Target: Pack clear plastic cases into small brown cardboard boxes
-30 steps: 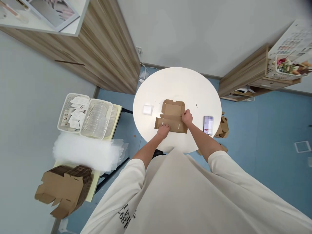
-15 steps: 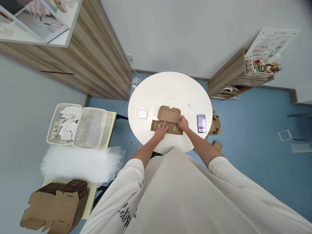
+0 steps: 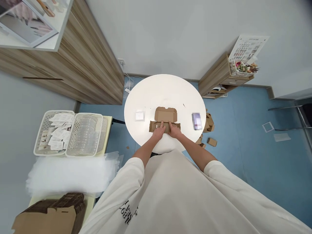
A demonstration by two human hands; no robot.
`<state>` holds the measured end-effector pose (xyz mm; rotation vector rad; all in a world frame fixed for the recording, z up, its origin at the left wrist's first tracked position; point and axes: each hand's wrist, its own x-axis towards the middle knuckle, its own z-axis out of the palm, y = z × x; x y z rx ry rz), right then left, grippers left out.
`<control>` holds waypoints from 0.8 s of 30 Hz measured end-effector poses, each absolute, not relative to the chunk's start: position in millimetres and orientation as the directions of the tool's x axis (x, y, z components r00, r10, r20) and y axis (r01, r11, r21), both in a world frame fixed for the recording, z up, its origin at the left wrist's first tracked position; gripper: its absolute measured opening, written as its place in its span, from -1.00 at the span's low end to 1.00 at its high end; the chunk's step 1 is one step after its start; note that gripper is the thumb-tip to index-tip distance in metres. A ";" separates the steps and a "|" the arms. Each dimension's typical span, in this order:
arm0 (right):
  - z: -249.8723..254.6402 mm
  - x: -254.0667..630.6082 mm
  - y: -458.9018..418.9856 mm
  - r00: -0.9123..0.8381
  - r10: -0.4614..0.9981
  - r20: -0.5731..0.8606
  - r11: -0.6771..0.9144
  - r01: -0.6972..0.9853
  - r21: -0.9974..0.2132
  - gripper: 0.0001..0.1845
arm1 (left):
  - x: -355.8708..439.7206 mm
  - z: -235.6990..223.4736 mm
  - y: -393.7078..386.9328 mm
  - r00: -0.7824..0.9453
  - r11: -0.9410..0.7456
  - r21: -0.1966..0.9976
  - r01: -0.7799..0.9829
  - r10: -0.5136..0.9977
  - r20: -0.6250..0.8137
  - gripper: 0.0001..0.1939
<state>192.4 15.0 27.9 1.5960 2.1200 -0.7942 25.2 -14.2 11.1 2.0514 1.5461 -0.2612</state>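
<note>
You have a round white worktop (image 3: 165,87) on a blue floor (image 3: 226,156), before a grey wall (image 3: 170,39) with a socket (image 3: 121,61). To your left stand a tall wood-grain cabinet (image 3: 92,68) and a yellow side table (image 3: 90,205); to your right, a low wood-grain unit (image 3: 215,76) and a partly visible chair (image 3: 307,113).

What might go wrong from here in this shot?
The left hand and right hand both rest on the near part of the cardboard box, so uneven pressure might bend it off its creases. The phone lies close to the right edge of the white table, so a bump could knock it off.
</note>
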 end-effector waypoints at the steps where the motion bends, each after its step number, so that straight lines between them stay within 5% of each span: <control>1: 25.8 191.6 14.8 -0.279 0.745 -0.606 0.189 0.959 -0.209 0.06 | 25.1 10.4 -14.2 0.320 -0.188 0.309 0.932 0.827 -0.462 -0.55; 7: 23.3 188.0 15.5 -0.243 0.743 -0.624 0.144 0.968 -0.205 0.06 | 21.0 12.5 -14.3 0.337 -0.192 0.329 0.924 0.817 -0.468 -0.49; 12: 26.2 185.5 14.9 -0.223 0.746 -0.628 0.127 0.973 -0.195 0.08 | -8.7 25.9 -29.5 0.306 -0.204 0.333 0.921 0.906 -0.293 -0.35; 17: 32.2 182.4 14.9 -0.216 0.736 -0.642 0.110 0.973 -0.202 0.06 | -43.2 27.2 -45.5 0.029 0.052 0.278 0.959 0.960 -0.279 -0.31; 24: 44.1 177.4 17.0 -0.195 0.695 -0.692 0.114 0.980 -0.162 0.08 | -39.4 9.0 -30.2 -0.081 0.221 0.340 0.914 0.921 -0.381 -0.49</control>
